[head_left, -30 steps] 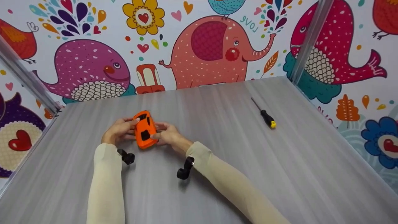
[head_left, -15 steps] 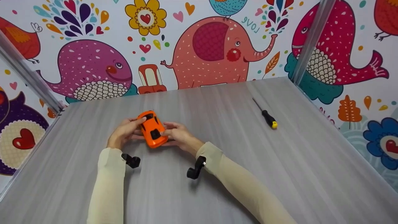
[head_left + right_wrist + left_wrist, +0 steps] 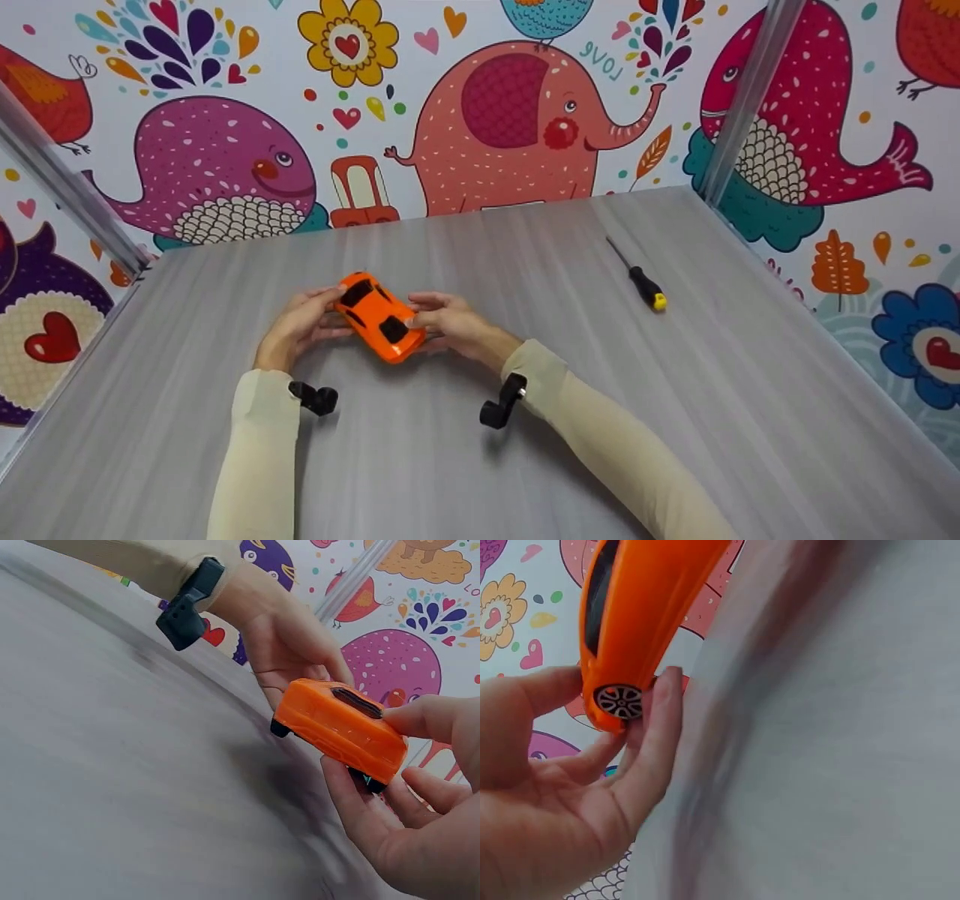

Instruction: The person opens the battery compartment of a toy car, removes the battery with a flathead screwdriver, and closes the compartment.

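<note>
A person's two hands hold an orange toy car [image 3: 373, 316] just above a grey table [image 3: 525, 450], roughly mid-table and toward its left side. The left hand [image 3: 298, 330] has thumb and fingers curled round the car's far end, one fingertip [image 3: 667, 686] lying against a wheel; the right hand [image 3: 456, 327] pinches the near end, thumb on the roof and fingers [image 3: 352, 795] curled beneath the chassis. The car looks like a hard, hollow plastic shell, so it is probably light and stiff, with a glossy skin that could slide under a loose grip; its free-turning wheels make poor holds, and the two ends or the flanks between the wheel arches appear the safest places to take it. A screwdriver [image 3: 637, 277] with a black-and-yellow handle lies well apart to the right, untouched. A black camera [image 3: 501, 403] sits strapped to each cream-sleeved wrist, and bright cartoon whales and an elephant cover the wall [image 3: 225, 97] behind. Compared with a second ago, the car has swung from lying nearly straight away from the person to a clear diagonal, its near end now angled right, and the right hand has shifted rightward with it; the screwdriver has stayed put.
</note>
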### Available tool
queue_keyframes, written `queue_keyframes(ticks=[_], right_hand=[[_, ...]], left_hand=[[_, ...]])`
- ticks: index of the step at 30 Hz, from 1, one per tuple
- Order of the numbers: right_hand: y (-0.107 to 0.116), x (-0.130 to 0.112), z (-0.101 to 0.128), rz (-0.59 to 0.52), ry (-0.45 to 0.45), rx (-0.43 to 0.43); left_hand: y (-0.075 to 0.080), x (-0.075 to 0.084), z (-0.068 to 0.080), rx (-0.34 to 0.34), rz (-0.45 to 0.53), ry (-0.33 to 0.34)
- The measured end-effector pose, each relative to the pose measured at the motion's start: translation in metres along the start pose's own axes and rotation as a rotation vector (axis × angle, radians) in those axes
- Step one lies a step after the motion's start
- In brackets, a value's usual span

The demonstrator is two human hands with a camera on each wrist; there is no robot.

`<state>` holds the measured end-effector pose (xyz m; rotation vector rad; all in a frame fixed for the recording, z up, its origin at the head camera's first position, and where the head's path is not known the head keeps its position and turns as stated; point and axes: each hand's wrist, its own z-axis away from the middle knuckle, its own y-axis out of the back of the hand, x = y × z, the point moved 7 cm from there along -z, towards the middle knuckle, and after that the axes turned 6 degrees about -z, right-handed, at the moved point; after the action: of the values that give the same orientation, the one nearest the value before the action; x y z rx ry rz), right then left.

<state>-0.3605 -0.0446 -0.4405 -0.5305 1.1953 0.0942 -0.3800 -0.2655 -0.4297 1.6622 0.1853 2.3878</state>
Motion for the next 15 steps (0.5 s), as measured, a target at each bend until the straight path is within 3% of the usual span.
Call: queue_keyframes(ticks=[8,15], right_hand=[[0.025,-0.012,0.013,0.047,-0.029,0.073],[0.043,-0.023,0.02,-0.001,0.007,0.1]], left_hand=[[-0.01,-0.005,0.006,-0.058,0.114,-0.03],[-0.021,0.0,0.014,-0.055,0.208,-0.043]])
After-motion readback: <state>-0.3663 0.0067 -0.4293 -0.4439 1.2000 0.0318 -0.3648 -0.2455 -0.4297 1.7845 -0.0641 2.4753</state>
